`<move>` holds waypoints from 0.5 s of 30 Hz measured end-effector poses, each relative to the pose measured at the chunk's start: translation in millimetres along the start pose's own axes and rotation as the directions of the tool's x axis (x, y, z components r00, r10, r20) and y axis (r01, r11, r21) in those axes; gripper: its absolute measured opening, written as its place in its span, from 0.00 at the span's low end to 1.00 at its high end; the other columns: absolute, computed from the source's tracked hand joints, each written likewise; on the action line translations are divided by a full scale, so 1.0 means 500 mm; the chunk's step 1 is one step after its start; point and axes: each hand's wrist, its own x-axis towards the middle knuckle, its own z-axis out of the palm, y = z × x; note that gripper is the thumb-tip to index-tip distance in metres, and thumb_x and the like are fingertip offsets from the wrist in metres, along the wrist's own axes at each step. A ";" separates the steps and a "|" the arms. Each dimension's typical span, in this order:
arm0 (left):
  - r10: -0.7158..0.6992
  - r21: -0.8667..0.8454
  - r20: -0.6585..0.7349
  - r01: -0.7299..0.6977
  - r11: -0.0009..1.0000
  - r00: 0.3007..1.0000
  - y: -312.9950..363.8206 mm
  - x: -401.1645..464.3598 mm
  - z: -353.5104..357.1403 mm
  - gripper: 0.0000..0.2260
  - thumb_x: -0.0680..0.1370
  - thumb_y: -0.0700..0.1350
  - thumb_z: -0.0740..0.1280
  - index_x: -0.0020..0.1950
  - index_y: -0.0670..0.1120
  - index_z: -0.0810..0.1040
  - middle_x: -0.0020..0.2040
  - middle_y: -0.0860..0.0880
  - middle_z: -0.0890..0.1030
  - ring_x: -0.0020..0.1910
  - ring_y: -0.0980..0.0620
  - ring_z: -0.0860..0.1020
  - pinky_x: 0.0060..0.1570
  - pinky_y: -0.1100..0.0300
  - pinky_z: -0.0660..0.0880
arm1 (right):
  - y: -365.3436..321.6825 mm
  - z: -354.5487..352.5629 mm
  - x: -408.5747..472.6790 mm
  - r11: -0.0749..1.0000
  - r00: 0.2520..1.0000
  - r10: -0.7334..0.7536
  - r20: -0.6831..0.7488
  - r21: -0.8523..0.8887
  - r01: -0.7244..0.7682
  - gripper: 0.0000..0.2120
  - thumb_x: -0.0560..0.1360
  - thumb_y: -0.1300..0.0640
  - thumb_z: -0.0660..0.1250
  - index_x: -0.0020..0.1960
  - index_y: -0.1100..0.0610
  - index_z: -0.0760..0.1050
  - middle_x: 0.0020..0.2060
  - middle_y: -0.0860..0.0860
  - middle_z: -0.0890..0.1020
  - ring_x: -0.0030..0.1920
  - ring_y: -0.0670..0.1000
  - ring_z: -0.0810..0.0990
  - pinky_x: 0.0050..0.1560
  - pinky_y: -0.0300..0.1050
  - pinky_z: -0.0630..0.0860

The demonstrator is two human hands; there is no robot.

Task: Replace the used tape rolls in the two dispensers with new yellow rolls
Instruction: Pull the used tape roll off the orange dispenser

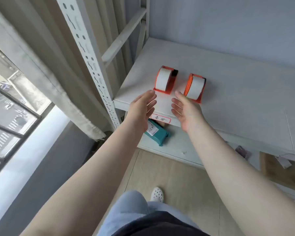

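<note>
Head view: fingers of the left hand (142, 108) and right hand (186, 110) are spread and hold nothing, near two orange dispensers (166, 80) (194, 87) on the shelf (237, 92). Each looks light, rigid and smooth; best gripped across the flat sides.

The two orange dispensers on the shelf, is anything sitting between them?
No. In the head view, only bare white shelf separates the left dispenser from the right dispenser.
</note>
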 end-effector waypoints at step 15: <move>0.080 0.335 0.019 -0.081 0.939 0.997 0.081 0.238 0.064 0.19 0.75 0.50 0.71 0.64 0.43 0.78 0.59 0.46 0.80 0.57 0.50 0.75 0.57 0.57 0.69 | -0.024 0.125 0.175 0.992 0.980 -0.071 -0.184 -0.120 0.049 0.23 0.73 0.50 0.71 0.64 0.59 0.74 0.54 0.51 0.77 0.54 0.49 0.73 0.53 0.40 0.65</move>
